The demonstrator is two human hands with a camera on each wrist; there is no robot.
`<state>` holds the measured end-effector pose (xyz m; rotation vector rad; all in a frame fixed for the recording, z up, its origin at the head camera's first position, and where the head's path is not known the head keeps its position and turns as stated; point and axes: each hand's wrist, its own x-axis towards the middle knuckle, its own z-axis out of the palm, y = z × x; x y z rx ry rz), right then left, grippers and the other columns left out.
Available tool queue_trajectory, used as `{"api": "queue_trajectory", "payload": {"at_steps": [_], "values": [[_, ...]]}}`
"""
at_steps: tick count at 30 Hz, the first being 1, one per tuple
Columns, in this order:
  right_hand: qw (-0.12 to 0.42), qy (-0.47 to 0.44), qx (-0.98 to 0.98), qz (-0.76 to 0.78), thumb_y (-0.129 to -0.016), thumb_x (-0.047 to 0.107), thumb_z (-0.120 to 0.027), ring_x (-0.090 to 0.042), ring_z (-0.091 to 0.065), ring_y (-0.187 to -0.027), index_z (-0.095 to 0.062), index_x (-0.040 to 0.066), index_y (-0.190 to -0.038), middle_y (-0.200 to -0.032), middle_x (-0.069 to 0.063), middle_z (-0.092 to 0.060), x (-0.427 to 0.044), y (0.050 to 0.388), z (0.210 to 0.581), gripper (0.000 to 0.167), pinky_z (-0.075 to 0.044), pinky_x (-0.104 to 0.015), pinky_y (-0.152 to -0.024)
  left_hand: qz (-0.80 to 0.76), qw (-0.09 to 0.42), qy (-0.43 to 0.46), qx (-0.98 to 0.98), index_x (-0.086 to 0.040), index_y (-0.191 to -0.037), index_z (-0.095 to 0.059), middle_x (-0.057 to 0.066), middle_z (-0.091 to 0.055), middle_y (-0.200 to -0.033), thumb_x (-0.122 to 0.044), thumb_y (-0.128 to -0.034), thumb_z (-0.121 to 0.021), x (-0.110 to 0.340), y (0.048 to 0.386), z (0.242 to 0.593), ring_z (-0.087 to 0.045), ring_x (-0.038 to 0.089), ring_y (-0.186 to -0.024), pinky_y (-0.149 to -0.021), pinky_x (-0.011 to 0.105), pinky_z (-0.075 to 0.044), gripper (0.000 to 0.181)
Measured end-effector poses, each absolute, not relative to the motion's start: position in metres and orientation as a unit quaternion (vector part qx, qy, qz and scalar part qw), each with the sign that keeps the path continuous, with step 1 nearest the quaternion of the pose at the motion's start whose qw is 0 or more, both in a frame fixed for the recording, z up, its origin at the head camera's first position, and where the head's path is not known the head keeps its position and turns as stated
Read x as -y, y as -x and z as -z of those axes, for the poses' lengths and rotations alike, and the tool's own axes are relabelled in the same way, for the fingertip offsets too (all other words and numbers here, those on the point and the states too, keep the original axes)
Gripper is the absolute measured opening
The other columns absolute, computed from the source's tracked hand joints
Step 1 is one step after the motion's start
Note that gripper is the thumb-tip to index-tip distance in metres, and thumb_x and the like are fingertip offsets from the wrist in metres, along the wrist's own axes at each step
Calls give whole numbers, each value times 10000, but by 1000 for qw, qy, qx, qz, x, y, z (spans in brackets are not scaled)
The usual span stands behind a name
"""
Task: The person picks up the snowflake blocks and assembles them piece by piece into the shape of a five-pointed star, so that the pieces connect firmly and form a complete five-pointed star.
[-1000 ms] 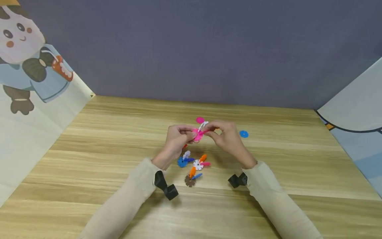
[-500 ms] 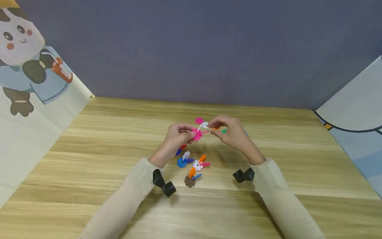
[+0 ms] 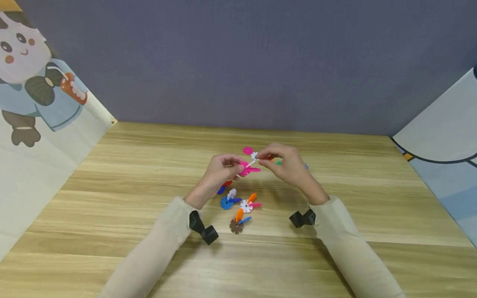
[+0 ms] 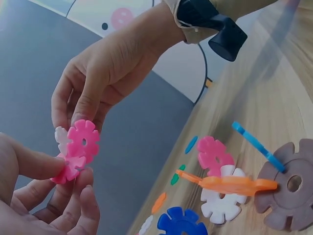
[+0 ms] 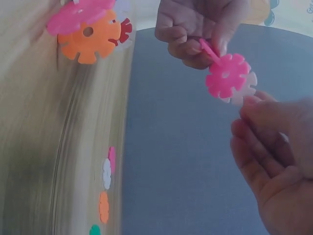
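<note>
Table (image 3: 261,265), near to far, before you: one brown trio (image 3: 239,216) (brown, orange, blue discs); one white trio (image 3: 246,206) (white, orange, pink); one blue trio (image 3: 229,201) (light blue, dark blue, white); one red disc (image 3: 227,183) with one dark blue disc (image 3: 221,190), just beside your left wrist. Held up past these: two pink discs (image 5: 226,76), one white disc (image 5: 248,84), joined. Your left hand (image 3: 220,171) pinches pink; your right hand (image 3: 285,162) pinches white. Beyond: five loose discs (image 3: 248,150), one each pink, white, orange, green, blue.
</note>
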<state>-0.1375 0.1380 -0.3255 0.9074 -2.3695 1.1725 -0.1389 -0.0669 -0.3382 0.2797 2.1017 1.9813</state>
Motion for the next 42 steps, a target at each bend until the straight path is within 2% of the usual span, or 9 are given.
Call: {"api": "queue_trajectory", "payload": {"at_steps": [7, 12, 19, 25, 30, 33, 36, 38, 42], "values": [[179, -321, 835, -410, -748, -52, -753, -212, -664, -773, -722, 25, -870, -865, -94, -698, -135, 133, 325, 148, -571, -290, -712, -665, 127, -126, -725, 127, -1079, -605, -27, -627, -792, 44, -888, -579, 69, 137, 334, -605, 76, -668, -702, 312, -567, 209], [190, -328, 831, -406, -743, -59, -753, -205, -663, -748, -727, 18, -845, -839, -90, -701, -133, 131, 326, 130, -567, -265, -689, -662, 133, -140, -725, 141, -1079, -598, -51, -639, -781, 45, -889, -575, 72, 136, 332, -603, 53, -678, -684, 275, -560, 214], [207, -337, 821, -412, -744, -57, -756, -195, -667, -734, -727, 35, -819, -820, -78, -708, -129, 126, 325, 123, -568, -279, -677, -657, 133, -183, -719, 112, -1085, -600, -67, -644, -840, -48, -905, -589, 76, 136, 333, -595, 65, -728, -695, 281, -547, 240], [213, -339, 817, -415, -750, -54, -754, -190, -671, -747, -727, 41, -821, -821, -72, -712, -127, 123, 324, 121, -568, -301, -690, -644, 154, -229, -713, 32, -1155, -599, 88, -658, -1065, -102, -906, -596, 78, 134, 333, -625, 180, -851, -773, 410, -543, 283], [220, -343, 810, -422, -754, -57, -750, -202, -675, -768, -723, 41, -813, -820, -73, -712, -125, 120, 324, 117, -566, -302, -719, -639, 158, -242, -713, 4, -1185, -608, 195, -654, -1139, -97, -894, -625, 78, 132, 332, -633, 284, -895, -779, 421, -536, 309], [224, -343, 806, -427, -753, -64, -748, -208, -674, -781, -718, 41, -801, -817, -74, -711, -124, 119, 323, 119, -562, -291, -741, -642, 148, -226, -717, 4, -1175, -625, 154, -699, -1021, -94, -886, -648, 77, 132, 332, -630, 307, -866, -781, 401, -540, 307], [230, -345, 802, -430, -753, -83, -739, -218, -673, -779, -714, 37, -793, -816, -82, -708, -123, 118, 323, 129, -558, -277, -743, -656, 133, -204, -715, 17, -1156, -637, 35, -708, -911, -83, -877, -663, 77, 131, 331, -623, 299, -840, -795, 397, -549, 298], [236, -347, 799, -430, -750, -98, -733, -225, -671, -777, -712, 34, -789, -815, -87, -707, -123, 118, 324, 140, -557, -273, -738, -664, 125, -192, -711, 27, -1143, -641, -36, -698, -885, -70, -873, -669, 77, 131, 331, -632, 254, -825, -808, 399, -553, 288], [243, -349, 799, -426, -750, -93, -736, -222, -671, -773, -713, 35, -793, -816, -84, -706, -123, 119, 325, 138, -561, -295, -721, -668, 111, -181, -713, 36, -1119, -651, -60, -699, -864, -69, -869, -676, 76, 130, 331, -623, 158, -767, -739, 318, -542, 272]]}}
